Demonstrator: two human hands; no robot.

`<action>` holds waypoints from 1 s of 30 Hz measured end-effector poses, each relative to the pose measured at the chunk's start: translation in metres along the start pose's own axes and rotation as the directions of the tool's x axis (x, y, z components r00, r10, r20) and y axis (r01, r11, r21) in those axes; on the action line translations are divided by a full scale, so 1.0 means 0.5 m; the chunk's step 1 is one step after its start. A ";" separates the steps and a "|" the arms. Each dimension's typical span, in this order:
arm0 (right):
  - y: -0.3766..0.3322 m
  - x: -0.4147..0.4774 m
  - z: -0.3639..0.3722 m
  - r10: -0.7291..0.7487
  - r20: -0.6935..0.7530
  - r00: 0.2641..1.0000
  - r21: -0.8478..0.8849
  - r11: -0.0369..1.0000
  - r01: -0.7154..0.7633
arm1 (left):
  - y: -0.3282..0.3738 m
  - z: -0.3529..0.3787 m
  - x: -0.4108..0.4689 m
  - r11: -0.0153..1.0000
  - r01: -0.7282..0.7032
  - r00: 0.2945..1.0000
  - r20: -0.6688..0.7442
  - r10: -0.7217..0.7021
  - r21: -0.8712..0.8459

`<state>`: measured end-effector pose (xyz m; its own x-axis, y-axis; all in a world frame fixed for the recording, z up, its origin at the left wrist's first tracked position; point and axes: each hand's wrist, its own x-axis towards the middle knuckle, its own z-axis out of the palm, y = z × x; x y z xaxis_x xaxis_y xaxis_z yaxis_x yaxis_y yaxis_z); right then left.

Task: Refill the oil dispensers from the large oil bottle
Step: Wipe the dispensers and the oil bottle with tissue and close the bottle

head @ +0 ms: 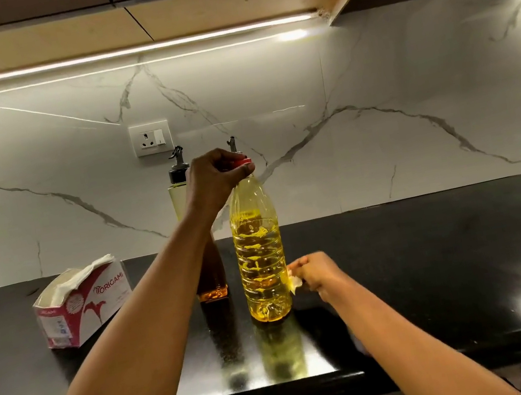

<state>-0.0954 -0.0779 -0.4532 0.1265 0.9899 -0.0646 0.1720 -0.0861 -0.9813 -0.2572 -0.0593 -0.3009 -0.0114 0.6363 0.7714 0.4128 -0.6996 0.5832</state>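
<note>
Progress is hard to read, but the task looks either barely begun or nearly finished. The large clear plastic oil bottle (260, 260) stands upright on the glossy black countertop (436, 253), and its red screw cap (244, 162) is on the neck. The left hand (214, 177) reaches over from above with its fingers curled round that cap. I cannot tell whether it is loosening or tightening it. The right hand (318, 274) pinches a small crumpled tissue (293, 282) against the bottle's lower side, which suggests wiping off drips.

Yellow oil fills the big bottle up to just below its shoulder. Just behind it to the left stands a tall clear dispenser with a black pour spout (178, 194), mostly hidden by the forearm. Amber oil shows at its base and its upper part looks pale, so it may still need filling. Of a second dispenser, only the dark spout tip (231, 143) shows above the left hand, and its level is hidden.

A pink and white tissue box (82, 301) lies well to the left with sheets sticking out.
</note>
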 end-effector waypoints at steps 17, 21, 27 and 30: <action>-0.249 -0.025 -0.026 -0.492 -0.081 0.867 -0.050 0.870 0.490 | 0.004 -0.023 -0.002 0.994 0.064 0.994 0.095 -0.055 -0.092; -0.080 0.013 -0.007 -0.220 -0.048 0.974 -0.162 0.964 0.209 | 0.016 -0.013 -0.003 0.992 0.077 0.995 0.073 -0.070 -0.099; 0.024 0.021 0.022 0.026 -0.010 1.000 -0.144 0.989 -0.027 | 0.009 -0.012 -0.006 0.998 0.057 0.998 -0.018 -0.058 -0.030; -0.059 0.014 0.005 -0.126 -0.020 0.992 -0.079 0.989 0.124 | 0.011 -0.010 -0.009 0.999 0.019 0.998 -0.059 -0.017 0.029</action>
<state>-0.1021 -0.0681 -0.4253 0.1236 0.9903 0.0636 0.2635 0.0290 -0.9642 -0.2596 -0.0675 -0.3000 -0.0722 0.6279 0.7749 0.4385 -0.6778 0.5901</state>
